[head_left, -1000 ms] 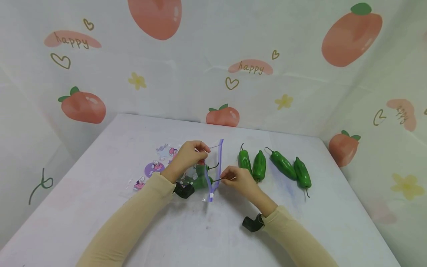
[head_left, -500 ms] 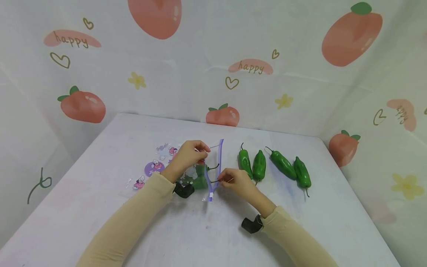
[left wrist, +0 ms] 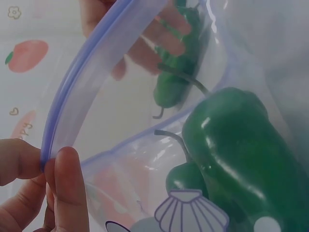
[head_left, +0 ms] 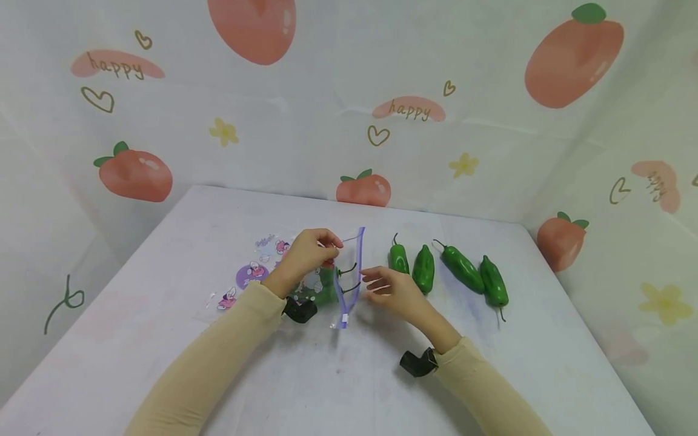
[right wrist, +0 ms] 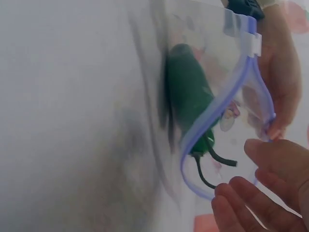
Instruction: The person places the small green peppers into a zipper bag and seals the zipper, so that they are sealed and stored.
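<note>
The head view looks forward and down from above and behind the left hand (head_left: pixel 306 257) and the right hand (head_left: pixel 397 293), far enough back to take in both, the surface (head_left: pixel 327 375) beneath them and the patterned backdrop (head_left: pixel 311 139) beyond. The left wrist view sits close by the left hand and faces across the mouth of the clear bag (left wrist: pixel 73 77) to the right hand, while the right wrist view looks from just behind the right hand toward the left, its blur making the exact tilt hard to judge. Both share that mouth, which the head view shows smaller, between the hands.
</note>
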